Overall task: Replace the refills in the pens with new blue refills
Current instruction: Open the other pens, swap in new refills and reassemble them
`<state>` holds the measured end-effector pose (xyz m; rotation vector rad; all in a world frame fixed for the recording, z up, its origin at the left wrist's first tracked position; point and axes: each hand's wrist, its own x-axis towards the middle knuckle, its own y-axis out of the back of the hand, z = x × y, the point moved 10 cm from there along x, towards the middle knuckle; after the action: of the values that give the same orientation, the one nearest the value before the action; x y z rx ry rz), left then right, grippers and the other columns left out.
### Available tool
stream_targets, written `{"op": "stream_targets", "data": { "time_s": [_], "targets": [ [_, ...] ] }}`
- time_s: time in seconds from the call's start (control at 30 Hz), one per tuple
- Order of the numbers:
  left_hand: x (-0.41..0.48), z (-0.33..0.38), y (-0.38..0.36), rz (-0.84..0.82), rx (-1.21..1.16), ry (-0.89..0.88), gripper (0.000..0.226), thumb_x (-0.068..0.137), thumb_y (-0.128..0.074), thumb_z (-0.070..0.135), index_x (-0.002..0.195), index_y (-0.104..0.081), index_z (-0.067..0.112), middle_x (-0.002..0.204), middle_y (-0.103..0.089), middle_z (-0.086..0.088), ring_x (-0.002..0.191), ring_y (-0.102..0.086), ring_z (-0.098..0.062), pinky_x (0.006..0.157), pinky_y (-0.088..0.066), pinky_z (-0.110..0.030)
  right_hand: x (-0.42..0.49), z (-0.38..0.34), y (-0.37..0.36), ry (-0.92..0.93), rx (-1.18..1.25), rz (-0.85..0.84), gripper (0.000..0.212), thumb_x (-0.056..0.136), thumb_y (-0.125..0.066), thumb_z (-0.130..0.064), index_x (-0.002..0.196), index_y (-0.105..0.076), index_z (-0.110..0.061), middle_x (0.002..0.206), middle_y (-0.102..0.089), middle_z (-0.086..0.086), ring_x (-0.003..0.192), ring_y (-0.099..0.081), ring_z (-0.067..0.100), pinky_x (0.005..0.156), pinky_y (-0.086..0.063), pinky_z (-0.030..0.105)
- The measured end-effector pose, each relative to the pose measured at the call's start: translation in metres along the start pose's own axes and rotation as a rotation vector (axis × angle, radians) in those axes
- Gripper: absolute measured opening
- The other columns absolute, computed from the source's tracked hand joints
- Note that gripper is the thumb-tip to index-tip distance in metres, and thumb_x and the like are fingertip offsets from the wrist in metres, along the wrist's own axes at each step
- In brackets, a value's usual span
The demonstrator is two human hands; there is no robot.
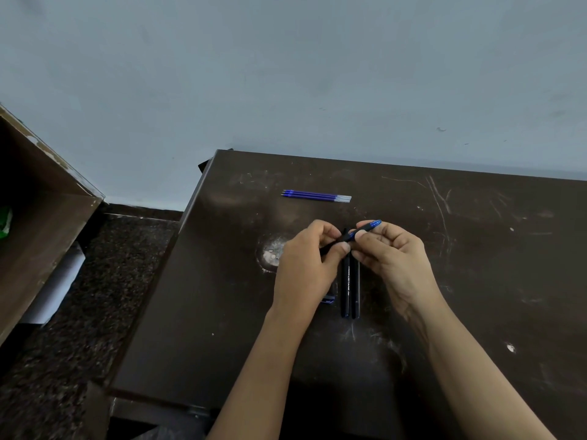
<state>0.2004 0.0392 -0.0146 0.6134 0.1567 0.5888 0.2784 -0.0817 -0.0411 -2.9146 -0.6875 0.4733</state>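
1. Woodwork comes first at the far left: a brown cabinet stands by the speckled floor. A green object sits at the frame's edge, too cut off to identify, and a white sheet leans below the cabinet.
2. Right of the floor starts the dark, scratched table, set against a pale blue-grey wall. A pale worn patch marks the tabletop just left of the hands.
3. Three blue refills lie side by side toward the table's far edge, touching one another. Their tips point left and their clear ends point right, and they are well apart from both hands.
4. The left hand hovers above the table, its fingers curled closely round the black lower part of the held pen.
5. A blue-edged piece peeks out on the table beneath the left wrist; what it is cannot be told.
6. The held pen slants upward to the right, clear of the tabletop, bridging the two hands.
7. Two black pens lie on the table side by side, just touching. They run lengthways toward the person, below the gap between the hands.
8. The right hand pinches the blue upper part of the held pen. Its fingers are drawn narrow around the pen, and the blue end sticks out past them.
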Motion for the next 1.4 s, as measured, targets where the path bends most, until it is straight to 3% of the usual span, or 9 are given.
{"op": "stream_targets", "data": {
  "time_s": [0.17, 0.4, 0.57, 0.67, 0.77, 0.9, 1.1, 1.27, 1.4],
  "targets": [
    [-0.001, -0.003, -0.011, -0.088, -0.023, 0.056, 0.033, 0.097, -0.044, 0.035, 0.085, -0.069, 0.017, 0.072, -0.068, 0.006, 0.066, -0.064, -0.005, 0.071, -0.055, -0.031, 0.000, -0.002, -0.001, 0.007, 0.006, -0.009, 0.011, 0.087, -0.061, -0.003, 0.094, -0.068, -0.007, 0.080, -0.071, 0.009, 0.076, -0.067, 0.015, 0.081, -0.054, 0.032],
    [0.001, 0.003, -0.002, 0.006, -0.007, -0.010, 0.013, 0.092, -0.057, 0.032, 0.094, -0.064, 0.021, 0.085, -0.069, 0.007, 0.079, -0.063, -0.004, 0.067, -0.045, -0.014, 0.000, -0.003, -0.001, 0.007, 0.026, 0.001, 0.011, 0.086, -0.062, -0.004, 0.094, -0.069, -0.008, 0.078, -0.071, 0.005, 0.079, -0.066, 0.015, 0.081, -0.054, 0.031],
    [0.001, 0.000, -0.005, -0.012, 0.013, 0.011, 0.030, 0.097, -0.045, 0.033, 0.087, -0.068, 0.017, 0.076, -0.070, 0.008, 0.069, -0.065, -0.005, 0.069, -0.054, -0.027, -0.001, -0.006, 0.000, 0.021, 0.018, -0.001, 0.012, 0.087, -0.061, -0.003, 0.095, -0.068, -0.008, 0.079, -0.072, 0.006, 0.075, -0.067, 0.014, 0.078, -0.054, 0.029],
    [0.001, 0.003, -0.002, 0.016, -0.010, -0.022, 0.006, 0.089, -0.063, 0.025, 0.089, -0.065, 0.020, 0.074, -0.063, 0.015, 0.071, -0.061, 0.002, 0.067, -0.046, -0.011, -0.001, -0.005, 0.000, 0.016, 0.021, 0.003, 0.012, 0.086, -0.062, -0.003, 0.096, -0.069, -0.008, 0.077, -0.071, 0.005, 0.077, -0.067, 0.015, 0.077, -0.055, 0.028],
    [0.000, 0.005, 0.005, 0.059, -0.040, -0.032, 0.012, 0.083, -0.069, 0.028, 0.091, -0.062, 0.022, 0.081, -0.064, 0.014, 0.077, -0.059, 0.005, 0.067, -0.043, -0.006, -0.001, -0.006, -0.001, 0.019, 0.039, 0.005, 0.011, 0.086, -0.062, -0.003, 0.095, -0.069, -0.007, 0.074, -0.070, 0.005, 0.075, -0.066, 0.014, 0.078, -0.055, 0.029],
    [0.000, 0.003, 0.001, 0.032, 0.049, -0.015, 0.029, 0.098, -0.044, 0.035, 0.094, -0.067, 0.019, 0.076, -0.068, 0.009, 0.067, -0.060, 0.000, 0.061, -0.043, -0.009, -0.001, -0.007, -0.001, 0.024, 0.035, 0.015, 0.010, 0.086, -0.063, -0.004, 0.092, -0.069, -0.010, 0.075, -0.071, 0.003, 0.075, -0.067, 0.013, 0.080, -0.053, 0.031],
    [0.000, 0.005, 0.006, 0.072, -0.006, -0.038, 0.007, 0.086, -0.066, 0.026, 0.092, -0.066, 0.022, 0.083, -0.067, 0.013, 0.080, -0.063, 0.000, 0.071, -0.048, -0.013, -0.002, -0.006, 0.000, 0.021, 0.026, 0.015, 0.010, 0.086, -0.063, -0.005, 0.091, -0.070, -0.011, 0.077, -0.071, 0.005, 0.079, -0.067, 0.016, 0.082, -0.053, 0.033],
    [0.000, 0.002, -0.003, 0.010, 0.069, -0.013, 0.025, 0.098, -0.044, 0.033, 0.092, -0.066, 0.021, 0.076, -0.067, 0.011, 0.069, -0.060, 0.000, 0.062, -0.040, -0.012, -0.001, -0.007, -0.001, 0.028, 0.016, 0.016, 0.010, 0.086, -0.063, -0.004, 0.092, -0.069, -0.009, 0.082, -0.072, 0.009, 0.078, -0.067, 0.016, 0.080, -0.053, 0.033],
    [0.000, 0.002, -0.002, 0.012, 0.048, -0.022, 0.011, 0.091, -0.059, 0.029, 0.094, -0.066, 0.022, 0.084, -0.069, 0.011, 0.078, -0.064, -0.002, 0.070, -0.049, -0.019, -0.001, -0.005, 0.001, 0.026, 0.007, 0.023, 0.010, 0.086, -0.063, -0.004, 0.092, -0.069, -0.008, 0.076, -0.071, 0.006, 0.077, -0.067, 0.016, 0.080, -0.053, 0.033]
  ]
}}
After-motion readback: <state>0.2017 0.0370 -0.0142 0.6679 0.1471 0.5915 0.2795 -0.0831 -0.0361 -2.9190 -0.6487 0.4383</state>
